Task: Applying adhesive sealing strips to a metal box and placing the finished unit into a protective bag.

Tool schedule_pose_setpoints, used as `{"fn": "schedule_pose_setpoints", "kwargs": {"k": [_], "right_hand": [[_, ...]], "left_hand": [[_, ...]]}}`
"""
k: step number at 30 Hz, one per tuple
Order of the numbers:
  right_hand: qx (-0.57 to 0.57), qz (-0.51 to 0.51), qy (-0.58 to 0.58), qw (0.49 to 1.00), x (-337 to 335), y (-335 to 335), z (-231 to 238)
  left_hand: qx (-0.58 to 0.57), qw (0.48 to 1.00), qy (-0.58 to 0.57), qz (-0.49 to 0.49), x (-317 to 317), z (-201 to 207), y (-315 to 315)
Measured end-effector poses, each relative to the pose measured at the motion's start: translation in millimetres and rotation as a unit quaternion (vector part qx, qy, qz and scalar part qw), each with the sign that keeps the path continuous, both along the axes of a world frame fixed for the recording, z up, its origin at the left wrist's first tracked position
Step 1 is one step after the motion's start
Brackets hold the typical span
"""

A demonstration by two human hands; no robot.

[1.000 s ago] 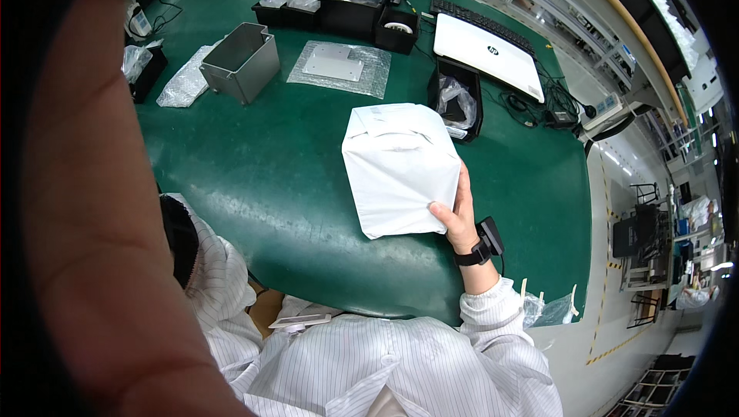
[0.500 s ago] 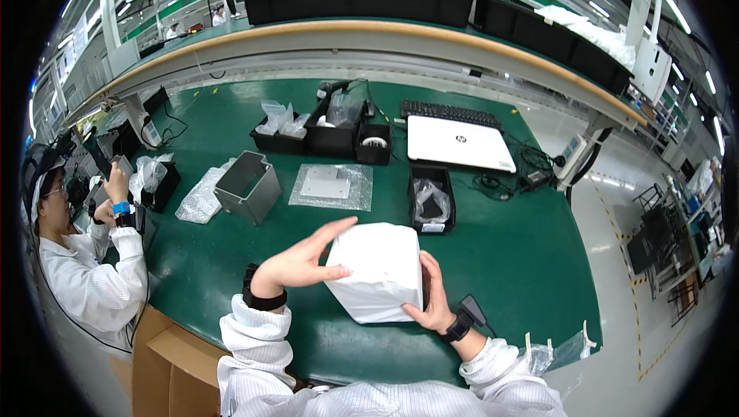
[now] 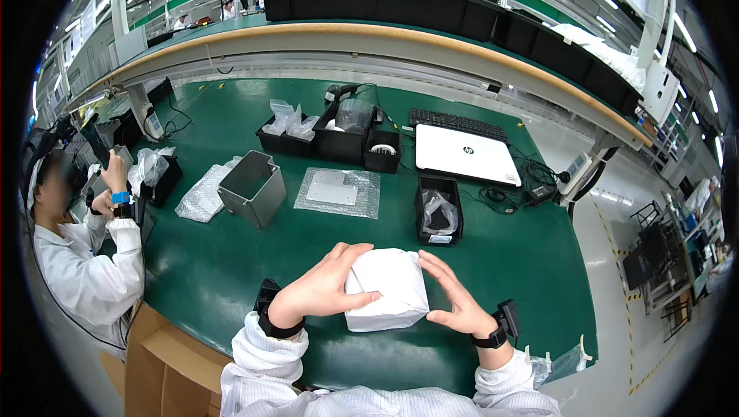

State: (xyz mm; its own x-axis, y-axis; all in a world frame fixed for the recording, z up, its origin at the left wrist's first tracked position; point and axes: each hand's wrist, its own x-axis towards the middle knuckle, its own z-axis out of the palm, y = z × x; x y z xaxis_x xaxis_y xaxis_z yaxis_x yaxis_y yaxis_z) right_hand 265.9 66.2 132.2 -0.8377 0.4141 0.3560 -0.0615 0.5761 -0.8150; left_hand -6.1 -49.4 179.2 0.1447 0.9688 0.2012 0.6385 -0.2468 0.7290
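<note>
A white box-shaped object wrapped in white foam (image 3: 389, 288) is held just above the near edge of the green table (image 3: 231, 263). My left hand (image 3: 323, 286) grips its left side, thumb along the front and fingers over the top. My right hand (image 3: 450, 294) presses flat against its right side. Both wrists wear dark bands.
A grey open metal box (image 3: 252, 187), a flat plate in bubble wrap (image 3: 336, 190), black bins with bagged parts (image 3: 331, 131), a small black bin (image 3: 439, 213), a white laptop (image 3: 465, 155) and a keyboard (image 3: 457, 121) lie beyond. A co-worker in white (image 3: 85, 248) sits left. A cardboard box (image 3: 165, 363) stands below the table edge.
The view swung up from the table to level. My left hand came out of the foreground and took hold of the white package, which now sits between both hands.
</note>
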Motion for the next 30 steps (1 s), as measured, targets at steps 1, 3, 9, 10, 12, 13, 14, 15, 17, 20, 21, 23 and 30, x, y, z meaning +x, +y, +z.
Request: {"fn": "schedule_pose_setpoints", "kwargs": {"k": [1,3,9,10,12,13,14,15,17,20,21,23,30], "right_hand": [[0.085,-0.025,-0.018,0.996,-2.4,-3.0,19.3],[0.214,-0.083,-0.022,0.973,-23.6,-17.0,48.9],[0.281,-0.035,-0.091,0.955,-50.1,-16.9,73.0],[0.269,-0.028,-0.111,0.956,-48.2,-16.3,78.0],[0.246,-0.007,-0.106,0.963,-47.0,-10.3,82.5],[0.246,-0.006,-0.107,0.963,-48.5,-5.2,84.4],[0.235,0.007,-0.129,0.963,-50.5,0.2,86.8],[0.223,0.019,-0.152,0.963,-52.9,3.8,87.6],[0.208,0.023,-0.162,0.964,-60.4,4.9,86.3],[0.216,0.036,-0.192,0.957,-64.6,9.9,80.1],[0.198,0.030,-0.174,0.964,-65.7,11.2,75.9],[0.180,0.023,-0.156,0.971,-65.2,8.8,72.2],[0.048,-0.152,0.013,0.987,-82.7,-14.1,35.8]], "left_hand": [[0.007,1.000,0.015,0.004,1.2,0.2,-0.1],[0.020,1.000,0.017,0.012,3.0,-0.6,-1.5],[0.025,0.999,0.040,0.003,14.5,-2.5,8.4],[0.024,0.999,0.039,0.004,15.2,-2.2,8.3],[0.027,0.999,0.038,0.002,16.1,-1.4,8.2],[0.027,0.999,0.037,0.004,16.4,-2.2,7.5],[0.027,0.999,0.043,0.009,16.5,-3.1,7.1],[0.026,0.998,0.049,0.014,16.2,-4.8,6.9],[0.018,0.998,0.050,0.018,15.9,-4.5,6.6],[0.013,0.999,0.046,0.019,16.6,-4.5,8.2],[0.014,0.999,0.040,0.020,16.2,-4.4,8.3],[0.008,0.999,0.041,0.024,17.6,-1.9,6.9],[0.008,0.998,0.061,0.005,18.7,-6.7,9.8]]}}
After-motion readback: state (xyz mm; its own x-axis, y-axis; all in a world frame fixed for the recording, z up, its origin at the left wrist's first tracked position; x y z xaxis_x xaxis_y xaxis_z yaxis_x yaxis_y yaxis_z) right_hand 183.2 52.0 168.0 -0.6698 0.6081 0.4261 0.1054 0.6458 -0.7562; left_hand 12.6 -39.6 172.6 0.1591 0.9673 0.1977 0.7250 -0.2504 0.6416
